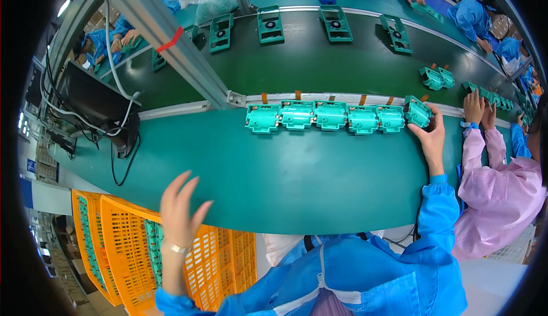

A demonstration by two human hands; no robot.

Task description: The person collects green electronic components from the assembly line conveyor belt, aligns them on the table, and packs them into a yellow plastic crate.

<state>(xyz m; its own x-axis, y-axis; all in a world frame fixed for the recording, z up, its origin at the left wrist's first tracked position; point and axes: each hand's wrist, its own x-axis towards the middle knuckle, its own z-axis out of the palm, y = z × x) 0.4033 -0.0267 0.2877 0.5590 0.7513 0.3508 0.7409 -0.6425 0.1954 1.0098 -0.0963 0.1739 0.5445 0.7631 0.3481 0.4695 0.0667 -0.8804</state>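
My right hand (429,134) grips a green plastic housing (418,112) at the right end of a row, thumb and fingers on its sides; this piece sits tilted. To its left, several like green housings (330,116) stand side by side along the far edge of the green work table (274,179). Strips of orange tape (363,100) mark the pale rail behind them. My left hand (181,210) hovers at the table's near left edge, above an orange crate (128,242); its fingers are spread and hold nothing.
Green frames with round black parts (337,25) lie on the dark conveyor belt (308,48). A monitor (91,96) with cables stands at left, beside a metal post (165,36). A co-worker in a pink sleeve (491,185) works close at right; others sit across the belt.
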